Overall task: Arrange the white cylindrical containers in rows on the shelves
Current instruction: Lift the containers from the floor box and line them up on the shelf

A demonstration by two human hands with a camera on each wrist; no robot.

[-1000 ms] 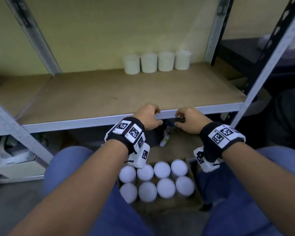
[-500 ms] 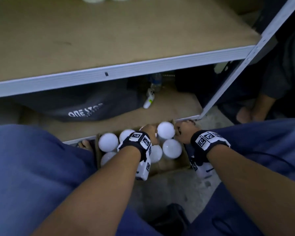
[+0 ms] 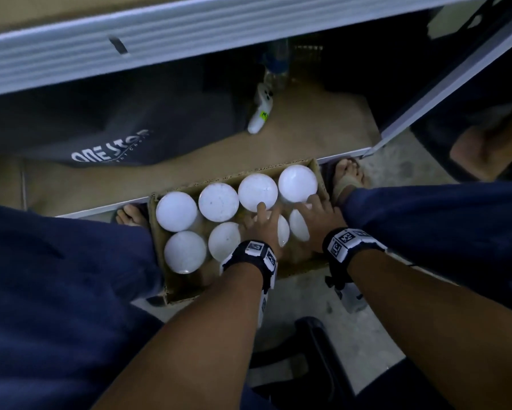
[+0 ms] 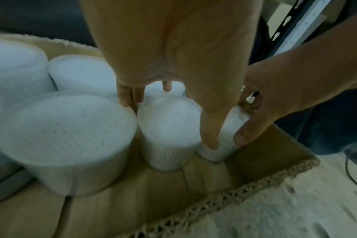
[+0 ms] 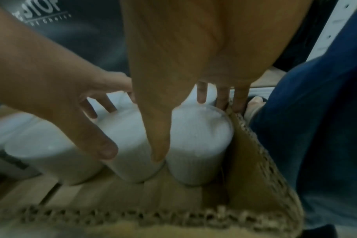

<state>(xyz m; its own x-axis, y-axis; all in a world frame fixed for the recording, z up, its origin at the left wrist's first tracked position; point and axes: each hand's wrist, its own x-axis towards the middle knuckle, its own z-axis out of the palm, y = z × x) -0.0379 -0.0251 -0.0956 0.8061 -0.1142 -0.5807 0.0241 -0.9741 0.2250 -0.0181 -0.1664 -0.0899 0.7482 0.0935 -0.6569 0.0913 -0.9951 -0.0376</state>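
Note:
Several white cylindrical containers (image 3: 219,202) stand in two rows in an open cardboard box (image 3: 177,291) on the floor between my knees. My left hand (image 3: 260,226) reaches down over a near-row container (image 4: 167,149), thumb on its near side and fingers down the far side. Beside it, my right hand (image 3: 314,214) straddles the rightmost near-row container (image 5: 202,153) the same way, its fingers against the box wall. Both containers still stand on the box floor. The shelf rows are out of view.
The shelf's grey metal front edge (image 3: 189,31) runs overhead at the top. Under it lie a dark printed bag (image 3: 115,119) and a white controller (image 3: 260,113). A slanted shelf post (image 3: 444,87) stands right. My feet (image 3: 348,179) flank the box.
My hands came down from the shelf edge to the box, then shifted from the far-row tops onto two near-row containers. The view has tilted down and closer to the box.

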